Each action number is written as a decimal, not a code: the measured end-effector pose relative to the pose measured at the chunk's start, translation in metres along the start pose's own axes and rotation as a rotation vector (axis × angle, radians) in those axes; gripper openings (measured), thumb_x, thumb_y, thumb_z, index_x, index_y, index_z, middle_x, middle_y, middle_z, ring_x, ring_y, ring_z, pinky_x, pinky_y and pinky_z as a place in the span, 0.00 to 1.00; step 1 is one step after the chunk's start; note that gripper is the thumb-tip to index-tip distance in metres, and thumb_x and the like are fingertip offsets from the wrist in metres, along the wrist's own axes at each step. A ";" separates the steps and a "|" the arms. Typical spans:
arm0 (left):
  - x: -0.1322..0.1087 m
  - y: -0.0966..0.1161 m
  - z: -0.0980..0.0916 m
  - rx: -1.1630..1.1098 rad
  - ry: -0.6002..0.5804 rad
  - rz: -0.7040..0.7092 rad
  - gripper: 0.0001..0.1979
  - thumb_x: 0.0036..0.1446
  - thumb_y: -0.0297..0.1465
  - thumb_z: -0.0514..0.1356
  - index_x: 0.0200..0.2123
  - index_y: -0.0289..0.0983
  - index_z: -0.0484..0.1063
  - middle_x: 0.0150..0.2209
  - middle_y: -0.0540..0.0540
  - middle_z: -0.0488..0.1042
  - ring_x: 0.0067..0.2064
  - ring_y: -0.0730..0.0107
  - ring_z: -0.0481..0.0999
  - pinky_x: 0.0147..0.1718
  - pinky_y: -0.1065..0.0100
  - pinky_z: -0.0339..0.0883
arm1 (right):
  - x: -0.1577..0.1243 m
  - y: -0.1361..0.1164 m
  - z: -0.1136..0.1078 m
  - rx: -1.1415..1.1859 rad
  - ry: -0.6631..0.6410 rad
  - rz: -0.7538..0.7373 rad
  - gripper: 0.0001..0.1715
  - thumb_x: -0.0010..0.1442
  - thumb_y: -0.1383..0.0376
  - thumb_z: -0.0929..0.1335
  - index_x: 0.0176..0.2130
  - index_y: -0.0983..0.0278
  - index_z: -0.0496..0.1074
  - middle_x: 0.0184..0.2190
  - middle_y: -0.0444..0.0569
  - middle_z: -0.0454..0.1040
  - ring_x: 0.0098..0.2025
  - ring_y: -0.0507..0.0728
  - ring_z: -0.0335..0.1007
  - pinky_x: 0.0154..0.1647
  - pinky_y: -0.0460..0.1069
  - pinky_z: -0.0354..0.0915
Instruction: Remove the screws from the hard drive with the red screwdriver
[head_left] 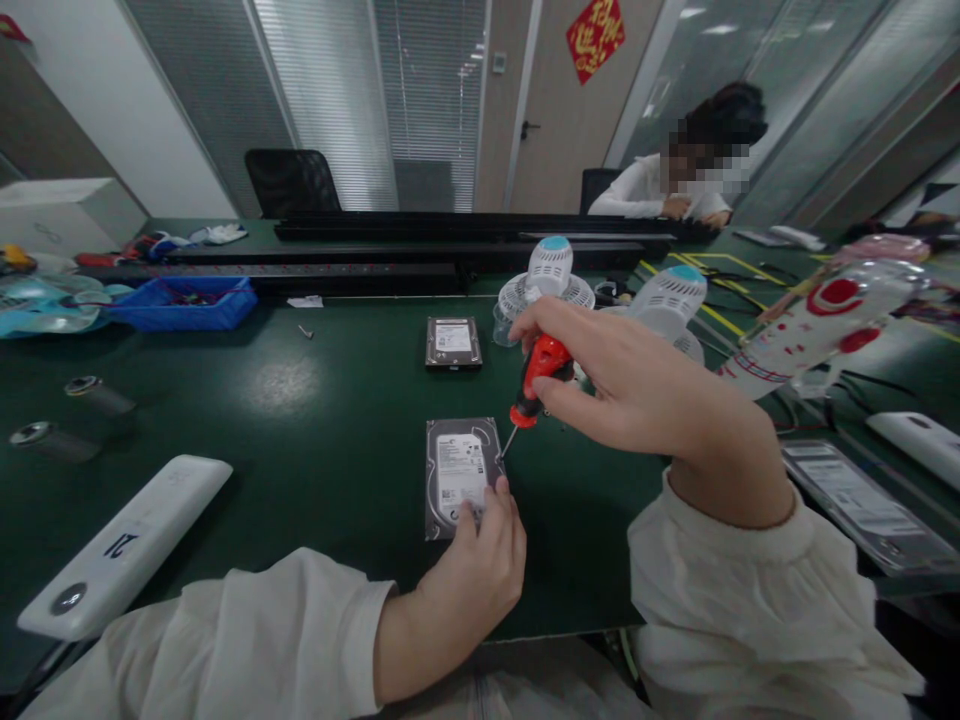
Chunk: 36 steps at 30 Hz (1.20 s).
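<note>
A hard drive with a white label lies flat on the green tabletop in front of me. My left hand grips its lower right corner, fingertips on the label and the right edge; my thumb side partly covers that corner. A red and black screwdriver is wrapped in my right hand, tilted with its shaft pointing down and left. The tip meets the right edge of the drive; any screw there is too small to make out. Farther back lies a second hard drive, untouched.
Two white fan-like devices stand beyond my right hand. A blue tray, two metal cylinders and a white power bank are at left. At right lie a bottle and a phone. Another person sits across.
</note>
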<state>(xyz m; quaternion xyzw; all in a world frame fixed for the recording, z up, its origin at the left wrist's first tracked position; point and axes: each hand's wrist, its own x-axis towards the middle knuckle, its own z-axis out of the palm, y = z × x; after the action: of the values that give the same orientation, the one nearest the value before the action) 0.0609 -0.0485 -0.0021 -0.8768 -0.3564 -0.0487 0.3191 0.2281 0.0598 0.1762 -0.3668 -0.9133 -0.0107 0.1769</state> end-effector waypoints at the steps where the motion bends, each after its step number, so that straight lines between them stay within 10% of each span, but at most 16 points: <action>1: 0.000 0.000 0.000 -0.001 0.001 -0.002 0.22 0.67 0.28 0.53 0.57 0.26 0.78 0.58 0.26 0.77 0.55 0.50 0.79 0.45 0.56 0.78 | 0.000 0.000 0.000 0.025 -0.010 -0.013 0.17 0.63 0.62 0.65 0.50 0.65 0.69 0.37 0.49 0.75 0.34 0.55 0.68 0.36 0.50 0.55; 7: 0.001 -0.001 -0.001 -0.007 0.004 0.001 0.22 0.67 0.28 0.53 0.56 0.26 0.78 0.58 0.27 0.78 0.54 0.51 0.80 0.44 0.58 0.79 | 0.002 0.000 0.004 -0.168 0.043 0.096 0.23 0.68 0.47 0.64 0.46 0.63 0.72 0.25 0.43 0.68 0.27 0.55 0.60 0.32 0.50 0.48; 13: 0.000 -0.001 0.000 -0.002 0.001 -0.004 0.22 0.67 0.28 0.53 0.57 0.26 0.78 0.58 0.27 0.77 0.54 0.51 0.80 0.44 0.57 0.79 | 0.003 0.002 0.004 0.048 0.007 -0.062 0.18 0.62 0.63 0.65 0.50 0.67 0.69 0.39 0.50 0.74 0.34 0.55 0.68 0.37 0.50 0.57; 19: 0.000 0.000 0.001 -0.014 -0.017 0.010 0.22 0.68 0.29 0.54 0.58 0.25 0.77 0.59 0.24 0.76 0.55 0.49 0.79 0.44 0.56 0.78 | 0.003 -0.002 0.004 -0.157 0.052 0.092 0.26 0.68 0.45 0.63 0.47 0.64 0.72 0.24 0.43 0.66 0.26 0.54 0.58 0.31 0.50 0.47; 25: 0.000 0.000 0.000 -0.001 -0.003 0.005 0.22 0.67 0.28 0.53 0.58 0.25 0.77 0.59 0.25 0.77 0.54 0.49 0.80 0.44 0.56 0.78 | 0.001 -0.003 0.003 -0.029 0.004 0.003 0.20 0.63 0.60 0.64 0.52 0.67 0.68 0.33 0.46 0.73 0.30 0.54 0.65 0.34 0.49 0.52; 30: 0.000 -0.001 0.000 0.008 0.006 0.010 0.22 0.68 0.29 0.53 0.58 0.25 0.77 0.59 0.25 0.77 0.55 0.49 0.79 0.45 0.56 0.77 | 0.002 -0.005 0.003 -0.139 0.038 0.079 0.27 0.67 0.44 0.64 0.47 0.63 0.72 0.23 0.42 0.66 0.26 0.54 0.58 0.31 0.50 0.47; 36: 0.001 -0.001 0.000 -0.017 -0.005 0.010 0.22 0.67 0.30 0.54 0.58 0.23 0.77 0.58 0.24 0.77 0.54 0.48 0.79 0.44 0.56 0.78 | 0.000 -0.004 0.000 -0.031 -0.001 -0.015 0.22 0.61 0.60 0.65 0.52 0.67 0.70 0.32 0.46 0.72 0.30 0.55 0.65 0.34 0.50 0.52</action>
<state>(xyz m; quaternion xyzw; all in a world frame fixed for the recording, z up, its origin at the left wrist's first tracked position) 0.0610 -0.0476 -0.0020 -0.8814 -0.3522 -0.0476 0.3111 0.2255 0.0569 0.1764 -0.3625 -0.9158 -0.0263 0.1707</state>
